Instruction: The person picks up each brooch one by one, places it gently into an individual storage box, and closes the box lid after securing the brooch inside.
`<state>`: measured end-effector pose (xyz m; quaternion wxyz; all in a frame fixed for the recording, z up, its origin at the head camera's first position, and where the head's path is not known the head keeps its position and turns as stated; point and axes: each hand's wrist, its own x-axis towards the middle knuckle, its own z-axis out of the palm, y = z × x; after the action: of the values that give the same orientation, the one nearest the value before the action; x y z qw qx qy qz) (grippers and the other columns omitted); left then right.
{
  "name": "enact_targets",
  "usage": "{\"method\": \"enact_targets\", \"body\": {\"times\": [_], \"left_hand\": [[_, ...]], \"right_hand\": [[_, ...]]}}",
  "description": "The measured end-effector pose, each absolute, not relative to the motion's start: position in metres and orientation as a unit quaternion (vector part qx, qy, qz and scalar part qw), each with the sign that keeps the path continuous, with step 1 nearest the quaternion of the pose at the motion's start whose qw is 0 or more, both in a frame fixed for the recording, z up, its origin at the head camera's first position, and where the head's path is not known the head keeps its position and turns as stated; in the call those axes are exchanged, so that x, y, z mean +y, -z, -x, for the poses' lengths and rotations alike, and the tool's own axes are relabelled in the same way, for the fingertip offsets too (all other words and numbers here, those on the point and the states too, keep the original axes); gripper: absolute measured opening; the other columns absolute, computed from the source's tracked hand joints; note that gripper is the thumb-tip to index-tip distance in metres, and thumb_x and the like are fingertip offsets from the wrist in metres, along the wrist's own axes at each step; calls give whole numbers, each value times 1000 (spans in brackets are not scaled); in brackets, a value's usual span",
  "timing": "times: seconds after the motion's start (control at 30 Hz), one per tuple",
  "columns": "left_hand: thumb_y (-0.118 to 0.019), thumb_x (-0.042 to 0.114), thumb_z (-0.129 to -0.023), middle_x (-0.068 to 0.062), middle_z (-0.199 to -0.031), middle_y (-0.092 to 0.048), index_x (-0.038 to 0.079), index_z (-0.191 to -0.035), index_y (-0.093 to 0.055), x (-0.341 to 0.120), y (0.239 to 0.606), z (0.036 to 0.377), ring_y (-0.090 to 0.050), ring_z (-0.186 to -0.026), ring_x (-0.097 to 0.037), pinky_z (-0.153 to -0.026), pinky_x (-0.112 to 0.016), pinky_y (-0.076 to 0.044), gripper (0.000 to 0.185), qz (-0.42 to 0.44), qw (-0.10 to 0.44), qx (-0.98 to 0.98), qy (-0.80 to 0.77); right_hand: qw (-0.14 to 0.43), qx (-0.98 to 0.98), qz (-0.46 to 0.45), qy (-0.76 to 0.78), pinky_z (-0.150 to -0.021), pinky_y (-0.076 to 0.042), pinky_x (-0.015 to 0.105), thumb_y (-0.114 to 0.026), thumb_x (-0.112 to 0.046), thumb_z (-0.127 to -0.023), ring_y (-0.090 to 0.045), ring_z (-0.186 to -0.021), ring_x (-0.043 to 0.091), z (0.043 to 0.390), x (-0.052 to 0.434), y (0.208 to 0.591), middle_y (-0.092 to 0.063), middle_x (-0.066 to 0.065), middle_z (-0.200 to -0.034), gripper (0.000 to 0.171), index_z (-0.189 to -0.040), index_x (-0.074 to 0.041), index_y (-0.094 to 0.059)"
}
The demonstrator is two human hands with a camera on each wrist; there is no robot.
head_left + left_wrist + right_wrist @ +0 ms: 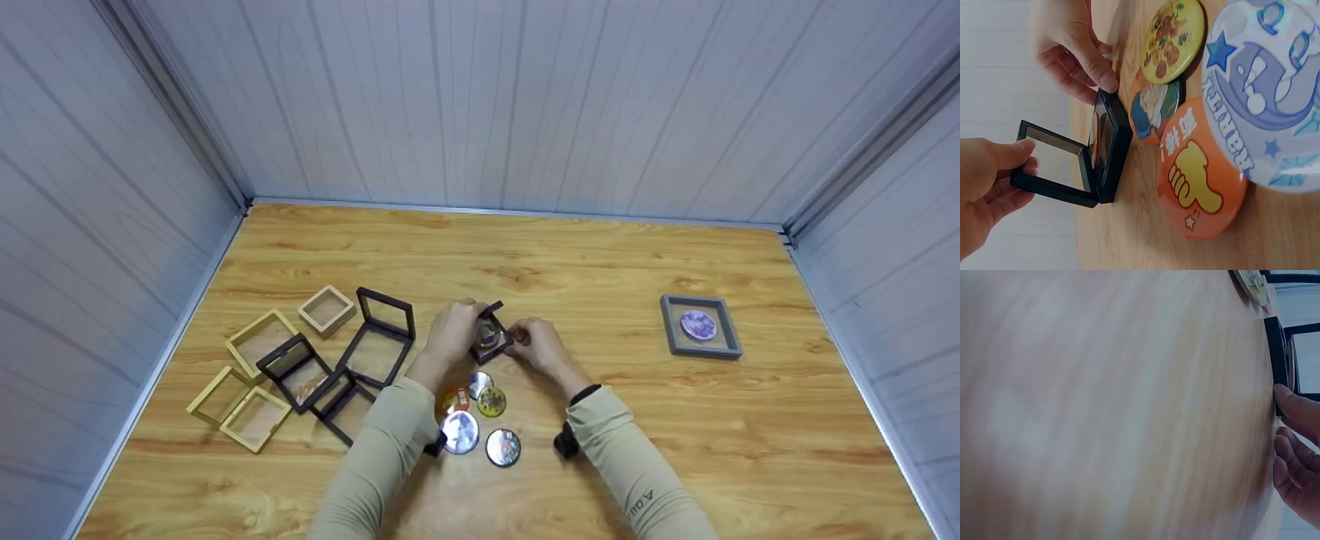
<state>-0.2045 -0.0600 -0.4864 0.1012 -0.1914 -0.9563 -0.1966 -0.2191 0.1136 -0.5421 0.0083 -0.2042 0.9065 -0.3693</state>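
- Plainly, little writing reads: the orange badge (1195,169) shows a thumbs-up with characters too skewed to make out, and the blue badge (1266,90) has bold letters (also skewed).
- Left hand (452,330) holds the open lid of the black case (491,335), fingers curled round its edge.
- Right hand (538,345) steadies the case's base on the table (600,262), thumb pressed to its rim.
- Sunflower badge (1174,32) lies just behind; empty frames (300,367) sit left, a grey frame (700,326) far right.
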Motion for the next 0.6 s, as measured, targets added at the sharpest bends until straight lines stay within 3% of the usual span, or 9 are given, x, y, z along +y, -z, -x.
{"method": "enact_targets", "body": {"times": [0.4,0.6], "left_hand": [[-54,-5,-79,-10,-80,-63,5,-97,-67,-55,485,192,-60,-72,-24,-59,-34,-49,25,194,27,-958,211],[-56,-2,-81,-10,-80,-63,7,-88,-66,-51,491,188,-60,-75,-25,-62,-36,-49,15,221,21,-957,188]], "right_hand": [[2,901,213,379,-59,-46,30,-73,-4,-69,-55,-64,20,219,114,543,-60,9,-69,16,-81,2,-65],[-3,900,217,378,-58,-44,29,-73,-5,-68,-54,-63,21,219,115,543,-58,8,-67,15,-78,2,-64]]}}
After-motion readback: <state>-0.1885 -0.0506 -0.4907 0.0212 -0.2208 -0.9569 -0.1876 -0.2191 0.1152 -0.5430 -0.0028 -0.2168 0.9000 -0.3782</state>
